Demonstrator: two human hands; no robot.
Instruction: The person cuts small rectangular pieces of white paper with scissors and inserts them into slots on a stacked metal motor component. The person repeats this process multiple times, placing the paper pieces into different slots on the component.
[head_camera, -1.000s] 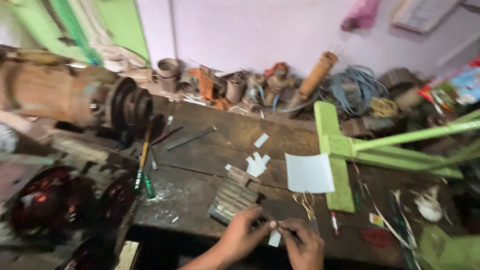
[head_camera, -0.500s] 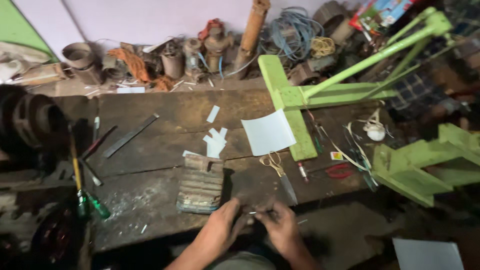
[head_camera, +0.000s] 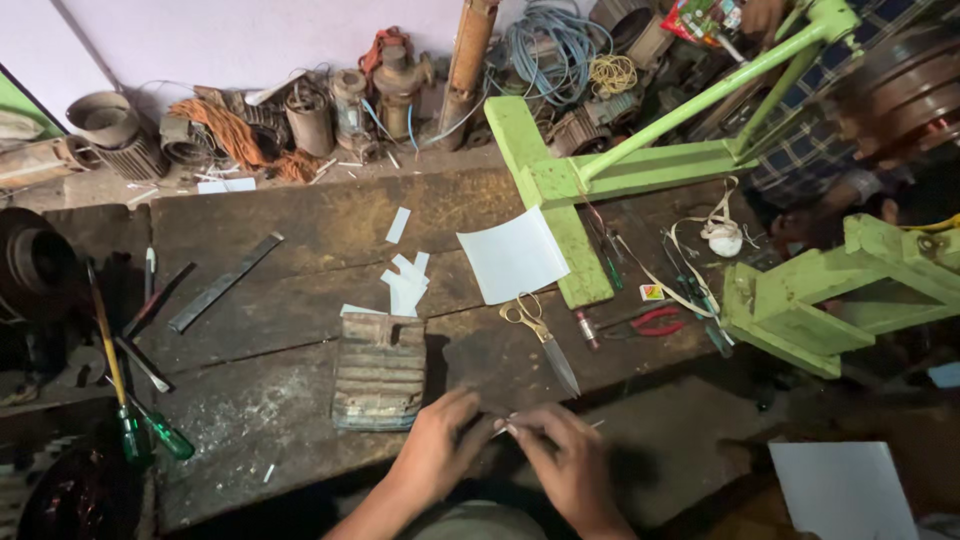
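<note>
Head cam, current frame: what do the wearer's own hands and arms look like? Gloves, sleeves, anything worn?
Both hands are bare: no gloves on the left hand or the right hand. No rings, watch or bands can be made out. The left forearm is uncovered as far as the frame edge, with no sleeve in view. Only the wrist of the right arm shows, also unsleeved. The light is dim, so fine detail is unclear.

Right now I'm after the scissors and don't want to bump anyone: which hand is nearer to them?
Right. The right hand lies just below the scissors, under their blade tip. The left hand sits farther left, beside the ribbed metal block.
</note>
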